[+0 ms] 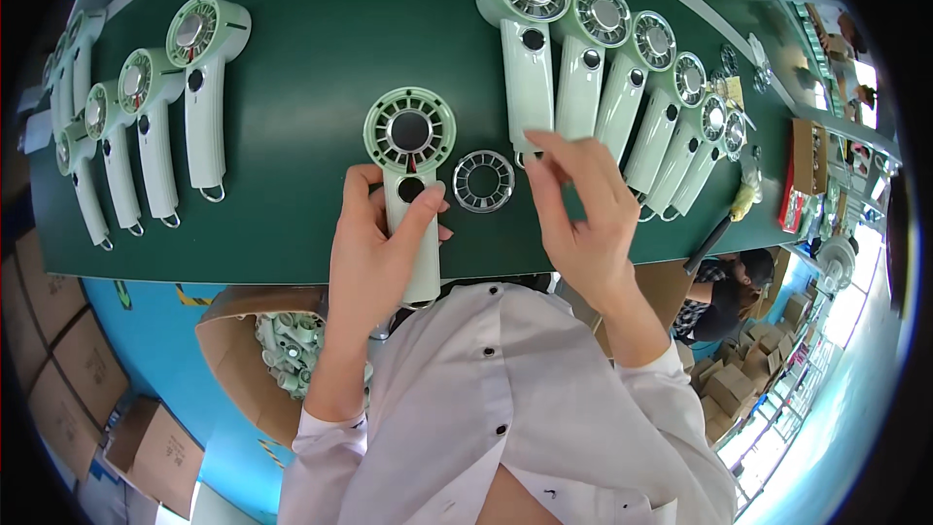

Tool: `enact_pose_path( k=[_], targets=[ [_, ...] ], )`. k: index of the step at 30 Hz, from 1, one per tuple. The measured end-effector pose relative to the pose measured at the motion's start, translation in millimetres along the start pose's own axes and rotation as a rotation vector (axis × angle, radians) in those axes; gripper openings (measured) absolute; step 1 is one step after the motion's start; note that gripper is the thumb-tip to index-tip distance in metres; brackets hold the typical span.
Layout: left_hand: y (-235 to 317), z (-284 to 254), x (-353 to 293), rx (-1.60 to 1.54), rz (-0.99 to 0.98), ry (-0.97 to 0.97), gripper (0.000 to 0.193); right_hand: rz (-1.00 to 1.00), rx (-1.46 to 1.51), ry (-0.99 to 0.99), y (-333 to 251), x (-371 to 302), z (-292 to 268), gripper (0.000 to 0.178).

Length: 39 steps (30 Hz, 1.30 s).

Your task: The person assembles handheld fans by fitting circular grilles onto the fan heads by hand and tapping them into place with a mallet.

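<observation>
**Pale green fan shell held over a dark green bench**

A smooth, matte green table [321,58] spans the view. Two rows of glossy, pale green handheld fans lie on it: one row [622,68] at upper right, another [146,117] at left. The left hand [374,253] wraps around the handle of a fan body [410,185] whose round, slotted head is open in the middle. Just beside it lies a silvery ring grille [483,181]. The right hand [583,214] hovers, fingertips narrowly pinched; whether they hold anything cannot be told.
</observation>
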State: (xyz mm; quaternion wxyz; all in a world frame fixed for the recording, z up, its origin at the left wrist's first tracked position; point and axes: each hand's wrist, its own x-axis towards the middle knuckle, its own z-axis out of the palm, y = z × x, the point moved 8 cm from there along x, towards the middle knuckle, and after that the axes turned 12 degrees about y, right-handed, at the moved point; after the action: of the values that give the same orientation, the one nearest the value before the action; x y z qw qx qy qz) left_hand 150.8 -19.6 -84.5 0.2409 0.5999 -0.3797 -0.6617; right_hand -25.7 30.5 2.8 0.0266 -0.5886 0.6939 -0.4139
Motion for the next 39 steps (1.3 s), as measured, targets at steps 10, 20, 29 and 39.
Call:
enact_pose_path(
  k=[10, 20, 29, 39],
  targets=[
    [14, -19, 11, 0.224, 0.168, -0.003, 0.039, -0.006, -0.203, -0.202, 0, -43, 37, 0.057],
    [20, -19, 16, 0.350, 0.171, -0.019, 0.049, 0.266, -0.052, -0.165, 10, -47, 38, 0.038],
    [28, -9, 15, 0.454, 0.166, -0.045, 0.048, 0.888, 0.547, -0.081, 39, -47, 5, 0.027],
    [27, 14, 11, 0.574, 0.201, -0.206, 0.056, 0.639, 0.448, 0.056, 31, -8, -9, 0.028]
  ],
)
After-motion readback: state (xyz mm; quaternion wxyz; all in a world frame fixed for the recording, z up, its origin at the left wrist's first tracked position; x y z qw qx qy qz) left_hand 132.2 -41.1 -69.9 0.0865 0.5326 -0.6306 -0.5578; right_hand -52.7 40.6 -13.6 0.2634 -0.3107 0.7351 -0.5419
